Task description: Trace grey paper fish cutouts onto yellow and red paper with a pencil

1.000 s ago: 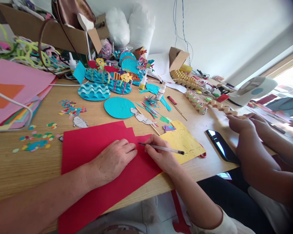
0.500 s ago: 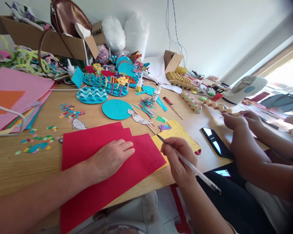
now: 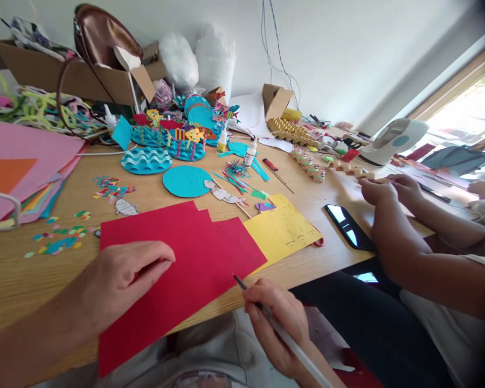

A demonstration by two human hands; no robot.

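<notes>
A large red paper sheet with a stepped upper right edge lies before me, hanging over the table's front edge. My left hand is over its left part, thumb and fingers pinched together; whatever is between them, if anything, is hidden. My right hand grips a pale-barrelled pen. Its dark tip is near the sheet's lower right edge; contact is unclear. Beyond the red sheet lies a yellow paper with drawn marks. A fish-shaped paper cutout and a purple paper piece are behind it.
A co-worker's hands are busy at the right, near a phone. A blue paper oval, decorated blue pieces, glue bottles and confetti lie farther back. Coloured sheets are stacked left.
My left hand has lifted from lying on the red sheet, moved left and pinched its fingers. My right hand has brought the pen down and left, from the yellow paper to the red sheet's edge.
</notes>
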